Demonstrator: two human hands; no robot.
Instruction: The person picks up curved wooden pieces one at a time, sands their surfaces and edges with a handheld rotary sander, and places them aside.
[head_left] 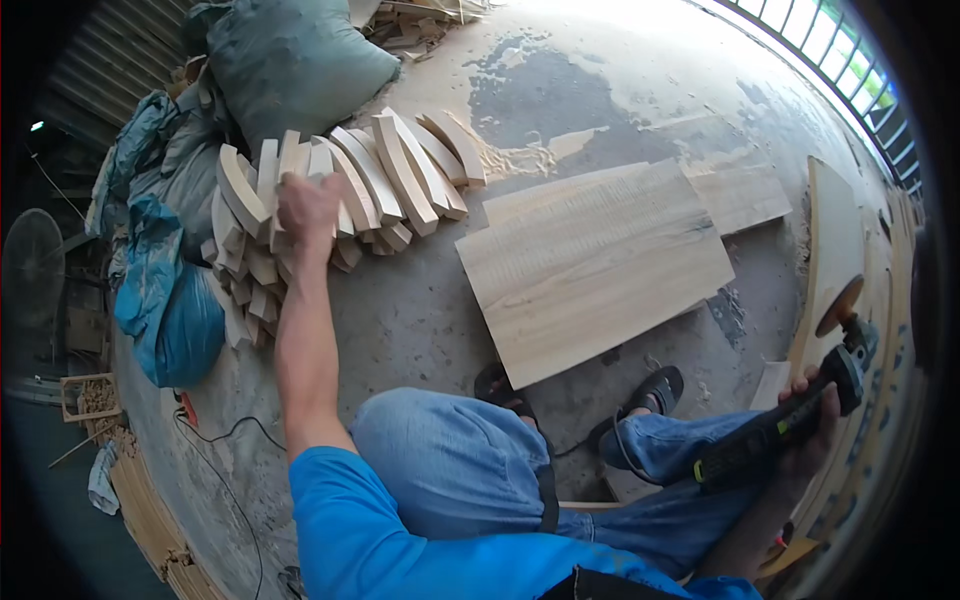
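My left arm stretches out to a stack of curved wooden pieces (pixel 375 180) at the far left. There my left hand (pixel 308 208) is closed over the top of one pale piece, its fingers curled and partly hidden. Off to the right, my right hand (pixel 824 425) grips the body of a black angle grinder (pixel 765 438). A round brown disc (pixel 840 305) is fitted at the grinder's head, pointing up and away from me. In front of my knees lies a wide wooden board (pixel 600 265), apart from both hands.
Behind the stack stands a big stuffed grey-green sack (pixel 300 65); a blue bag (pixel 175 320) slumps at its left. Another board (pixel 740 195) extends beyond the wide one. A black cable (pixel 225 480) trails over the floor at left. Long planks (pixel 825 240) line the right side.
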